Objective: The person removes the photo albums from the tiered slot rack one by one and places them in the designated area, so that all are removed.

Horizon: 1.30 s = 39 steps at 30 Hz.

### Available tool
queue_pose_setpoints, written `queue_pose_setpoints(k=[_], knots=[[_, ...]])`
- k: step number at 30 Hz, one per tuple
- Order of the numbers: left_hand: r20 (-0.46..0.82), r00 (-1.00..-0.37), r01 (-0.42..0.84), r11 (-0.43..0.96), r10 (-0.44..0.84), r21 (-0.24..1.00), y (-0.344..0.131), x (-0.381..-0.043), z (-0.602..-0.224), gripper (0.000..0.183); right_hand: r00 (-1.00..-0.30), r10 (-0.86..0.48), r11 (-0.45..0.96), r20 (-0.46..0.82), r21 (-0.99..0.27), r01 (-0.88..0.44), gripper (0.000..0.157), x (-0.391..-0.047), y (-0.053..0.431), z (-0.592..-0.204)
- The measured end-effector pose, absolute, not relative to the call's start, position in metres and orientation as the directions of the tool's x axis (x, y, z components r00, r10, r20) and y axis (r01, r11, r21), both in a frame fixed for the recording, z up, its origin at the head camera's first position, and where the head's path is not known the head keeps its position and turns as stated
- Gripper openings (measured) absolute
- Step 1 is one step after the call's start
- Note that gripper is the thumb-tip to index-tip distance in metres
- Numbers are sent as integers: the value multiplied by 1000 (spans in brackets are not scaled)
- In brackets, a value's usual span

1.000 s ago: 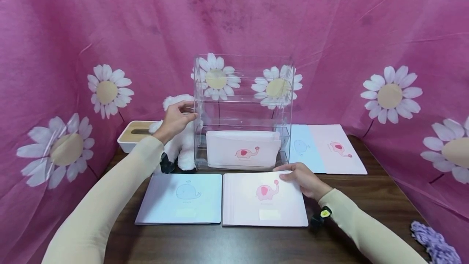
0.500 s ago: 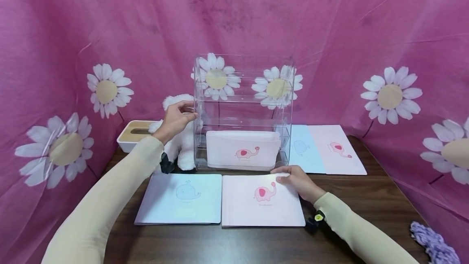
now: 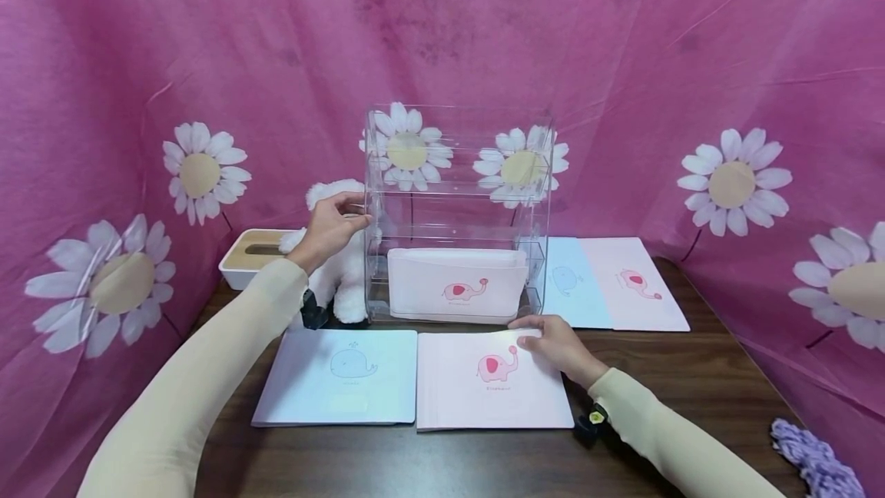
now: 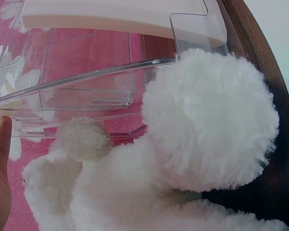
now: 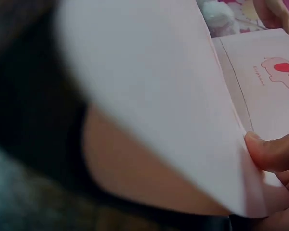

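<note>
A clear plastic tiered rack stands upright on the table. My left hand grips its left side edge between thumb and fingers. Pale pink folders, the front one printed with a red elephant, stand in the rack's lowest tier. In front of it lies a pink elephant folder, with layered edges along its left side. My right hand pinches this folder at its upper right corner, thumb on top. The right wrist view shows the thumb on the folder's edge; its pale cover fills much of that view.
Left of the pink folder lies a light blue whale folder. More blue and pink folders lie back right. A fluffy white plush toy sits beside the rack, near a white tissue box with wooden lid. Purple knitted item lies at right.
My right hand has moved slightly left and down, still pinching the pink folder. The folder's right edge has shifted a little left, and its elephant print shows more clearly. My left hand stays on the rack.
</note>
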<state>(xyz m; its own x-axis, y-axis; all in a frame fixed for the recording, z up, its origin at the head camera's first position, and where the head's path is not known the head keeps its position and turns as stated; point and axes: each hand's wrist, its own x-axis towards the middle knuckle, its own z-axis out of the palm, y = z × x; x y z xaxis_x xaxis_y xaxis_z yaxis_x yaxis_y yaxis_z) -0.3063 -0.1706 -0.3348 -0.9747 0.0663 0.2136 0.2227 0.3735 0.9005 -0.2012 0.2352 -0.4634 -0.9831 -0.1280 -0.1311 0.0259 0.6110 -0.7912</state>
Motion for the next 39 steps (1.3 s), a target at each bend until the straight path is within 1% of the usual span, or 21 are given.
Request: queue_pose_setpoints(k=[3,7,10,15,19,33,39], knots=[[210,-975,219,369,65,903,-171,-307,-335,45,-984,-132,644,-117,-765,5,28,-201,234,-462],[207,-976,218,369,70,904,-171,-306,-335,46,-985,-116,655,-130,-755,22,28,-200,232,-460],[207,-976,219,367,72,904,-171,-306,-334,45,-988,-105,666,-114,-746,16,28,-199,231,-460],[200,-977,212,367,72,906,-170,-305,-332,45,-994,-104,737,-32,-673,-55,27,-198,228,-459],[196,-978,209,370,72,905,-170,-305,-332,45,-993,-120,782,-1,-617,-94,27,-197,226,-459],[209,-975,219,382,68,898,-170,-306,-334,45,-979,-192,832,72,-517,-201,29,-188,224,-451],[206,-976,216,372,68,903,-170,-306,-335,45,-957,-246,844,151,-453,-289,30,-184,225,-453]])
